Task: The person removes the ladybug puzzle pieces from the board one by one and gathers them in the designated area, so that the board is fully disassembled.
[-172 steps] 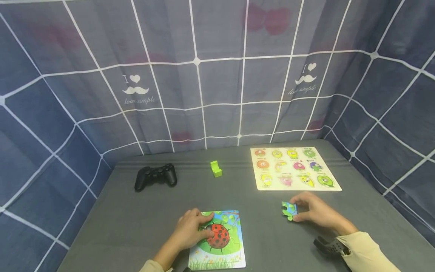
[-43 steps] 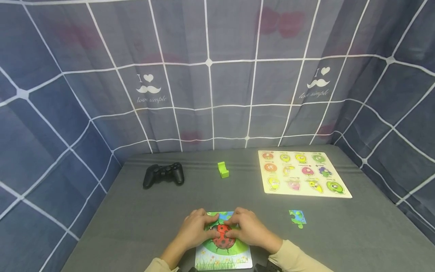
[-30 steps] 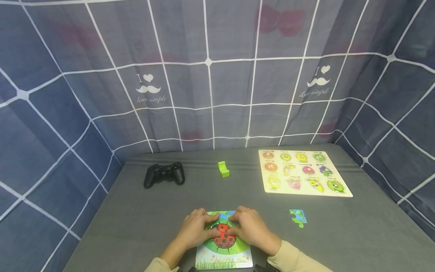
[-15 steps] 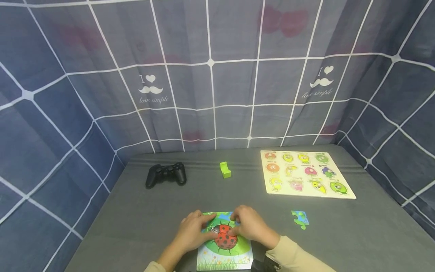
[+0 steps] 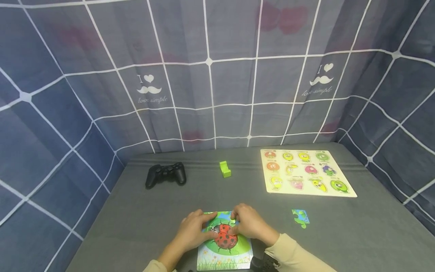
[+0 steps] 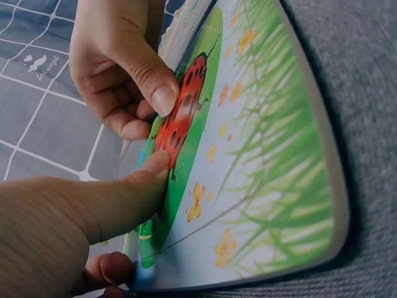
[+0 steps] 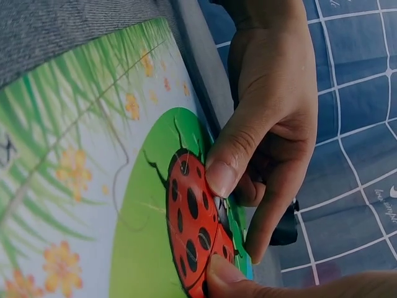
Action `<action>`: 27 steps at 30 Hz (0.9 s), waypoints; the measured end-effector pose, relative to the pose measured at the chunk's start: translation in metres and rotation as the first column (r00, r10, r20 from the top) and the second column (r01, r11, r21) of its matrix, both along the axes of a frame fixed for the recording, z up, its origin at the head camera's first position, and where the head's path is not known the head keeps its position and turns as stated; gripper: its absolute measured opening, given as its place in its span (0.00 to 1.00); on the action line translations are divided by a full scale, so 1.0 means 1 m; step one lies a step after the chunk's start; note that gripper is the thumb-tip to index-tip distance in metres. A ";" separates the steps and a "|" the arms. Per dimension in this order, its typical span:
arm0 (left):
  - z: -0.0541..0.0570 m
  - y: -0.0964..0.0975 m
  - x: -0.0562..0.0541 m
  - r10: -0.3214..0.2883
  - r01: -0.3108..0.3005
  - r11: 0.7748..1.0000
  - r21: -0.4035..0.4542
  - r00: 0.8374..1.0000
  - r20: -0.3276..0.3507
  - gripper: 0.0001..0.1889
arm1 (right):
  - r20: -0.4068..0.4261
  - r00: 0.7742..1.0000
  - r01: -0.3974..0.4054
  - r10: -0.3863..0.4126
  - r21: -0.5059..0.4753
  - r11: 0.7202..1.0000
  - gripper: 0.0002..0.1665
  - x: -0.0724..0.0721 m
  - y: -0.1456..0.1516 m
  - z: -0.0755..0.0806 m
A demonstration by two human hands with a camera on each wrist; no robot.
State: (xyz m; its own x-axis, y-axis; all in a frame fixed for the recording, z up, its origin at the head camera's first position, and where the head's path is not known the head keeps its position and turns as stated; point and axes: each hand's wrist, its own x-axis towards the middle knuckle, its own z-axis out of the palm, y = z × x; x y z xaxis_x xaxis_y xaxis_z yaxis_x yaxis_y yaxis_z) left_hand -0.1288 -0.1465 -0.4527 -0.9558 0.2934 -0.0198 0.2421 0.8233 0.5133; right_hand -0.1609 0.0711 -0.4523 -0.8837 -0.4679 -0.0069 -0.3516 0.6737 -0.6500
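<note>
Touching 1 ladybug puzzle (image 5: pixel 227 243) | left fingers (image 5: pixel 208 217) straight | right fingers (image 5: pixel 235 214) bent, grip unclear | 1 loose piece (image 5: pixel 301 219) | 1 controller (image 5: pixel 165 174)

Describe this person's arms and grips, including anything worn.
The left sleeve and right sleeve are plain pale beige; much of the left one is out of frame. A black strap shows at the right wrist. The left grip and right grip look bare, without gloves.

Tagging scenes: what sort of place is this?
Probably a tabletop recording booth: a grid-patterned curtain stands along the back and both sides of a gray tabletop, with a ladybug jigsaw puzzle on it.
</note>
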 end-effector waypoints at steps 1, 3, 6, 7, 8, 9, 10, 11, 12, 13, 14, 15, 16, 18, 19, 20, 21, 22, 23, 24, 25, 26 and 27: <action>0.000 0.000 0.000 -0.004 0.004 1.000 0.002 1.000 -0.004 0.34 | 0.002 1.000 0.006 -0.006 -0.001 1.000 0.22 0.000 0.000 0.000; 0.000 0.001 0.000 -0.010 0.010 1.000 0.007 1.000 -0.010 0.34 | 0.010 1.000 0.016 -0.016 -0.003 1.000 0.21 0.001 0.000 -0.001; 0.000 0.001 -0.001 -0.013 0.013 1.000 0.014 1.000 -0.006 0.33 | 0.014 1.000 0.024 -0.023 -0.018 1.000 0.21 0.003 0.001 -0.001; 0.000 0.001 -0.001 -0.012 0.012 1.000 0.014 1.000 -0.003 0.33 | 0.012 1.000 0.023 -0.023 -0.024 0.999 0.21 0.003 0.001 -0.001; 0.000 0.000 -0.001 -0.011 0.011 1.000 0.012 1.000 0.000 0.33 | 0.005 1.000 0.020 -0.019 -0.029 0.999 0.20 0.004 0.000 -0.001; 0.000 0.000 -0.001 -0.011 0.011 1.000 0.010 1.000 0.002 0.33 | -0.003 1.000 0.015 -0.015 -0.039 0.999 0.20 0.004 0.000 -0.001; -0.001 0.000 -0.001 -0.011 0.011 1.000 0.010 1.000 0.001 0.33 | -0.011 1.000 0.010 -0.010 -0.045 0.999 0.19 0.004 0.000 -0.001; -0.001 0.000 -0.001 -0.010 0.010 1.000 0.007 1.000 0.001 0.33 | -0.019 1.000 0.005 -0.006 -0.052 0.999 0.18 0.004 0.000 -0.002; 0.000 0.000 -0.001 -0.010 0.010 1.000 0.007 1.000 0.000 0.33 | -0.026 1.000 0.000 -0.002 -0.059 0.998 0.17 0.004 0.000 -0.003; 0.000 -0.001 -0.001 -0.009 0.009 1.000 0.008 1.000 -0.002 0.33 | -0.032 0.999 -0.006 0.004 -0.068 0.998 0.17 0.005 -0.001 -0.002; 0.000 -0.001 -0.001 -0.008 0.008 1.000 0.008 1.000 -0.007 0.33 | -0.036 0.999 -0.013 0.010 -0.075 0.997 0.16 0.005 -0.001 -0.002; 0.000 -0.001 0.000 -0.009 0.009 1.000 0.009 1.000 -0.010 0.33 | -0.042 0.999 -0.018 0.015 -0.082 0.996 0.16 0.006 -0.002 -0.001; 0.001 -0.001 0.000 -0.008 0.008 1.000 0.011 1.000 -0.012 0.33 | -0.053 0.998 -0.023 0.019 -0.081 0.996 0.16 0.007 -0.003 -0.001; 0.001 0.000 0.000 -0.008 0.008 1.000 0.011 1.000 -0.011 0.33 | -0.082 0.996 -0.028 0.022 -0.075 0.997 0.19 0.008 -0.004 0.000; 0.001 0.000 0.000 -0.009 0.009 1.000 0.009 1.000 -0.012 0.33 | -0.095 0.995 -0.029 0.023 -0.069 0.997 0.20 0.009 -0.004 0.000; 0.001 0.000 0.000 -0.009 0.009 1.000 0.008 1.000 -0.010 0.33 | -0.110 0.994 -0.031 0.024 -0.063 0.998 0.22 0.010 -0.005 0.000; 0.001 0.000 0.000 -0.011 0.011 1.000 0.009 1.000 -0.010 0.33 | -0.126 0.992 -0.031 0.025 -0.052 0.998 0.24 0.010 -0.005 0.000; 0.001 0.000 0.000 -0.012 0.012 1.000 0.010 1.000 -0.006 0.33 | -0.135 0.991 -0.031 0.025 -0.045 0.999 0.26 0.011 -0.006 -0.001; 0.001 0.000 0.000 -0.013 0.013 1.000 0.009 1.000 -0.005 0.33 | -0.135 0.990 -0.033 0.027 -0.040 0.999 0.27 0.011 -0.006 -0.001; 0.000 -0.001 0.001 -0.014 0.014 1.000 0.009 1.000 -0.007 0.33 | -0.136 0.990 -0.035 0.030 -0.034 0.999 0.28 0.011 -0.006 -0.001; 0.000 -0.001 0.001 -0.014 0.014 1.000 0.010 1.000 -0.008 0.33 | -0.134 0.990 -0.038 0.034 -0.031 0.999 0.29 0.011 -0.007 -0.001; 0.000 -0.002 0.002 -0.014 0.015 1.000 0.010 1.000 -0.009 0.33 | -0.136 0.990 -0.043 0.039 -0.028 0.999 0.29 0.011 -0.007 -0.002; 0.000 -0.002 0.002 -0.015 0.015 1.000 0.009 1.000 -0.015 0.33 | -0.139 0.989 -0.047 0.043 -0.022 0.999 0.29 0.011 -0.007 -0.002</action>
State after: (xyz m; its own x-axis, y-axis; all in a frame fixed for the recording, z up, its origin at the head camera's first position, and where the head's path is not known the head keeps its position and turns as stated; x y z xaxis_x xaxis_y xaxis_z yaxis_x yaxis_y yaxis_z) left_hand -0.1265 -0.1489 -0.4522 -0.9515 0.3078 -0.0029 0.2619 0.8147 0.5173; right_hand -0.1498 0.0639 -0.4546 -0.8535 -0.5057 0.1259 -0.4689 0.6395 -0.6092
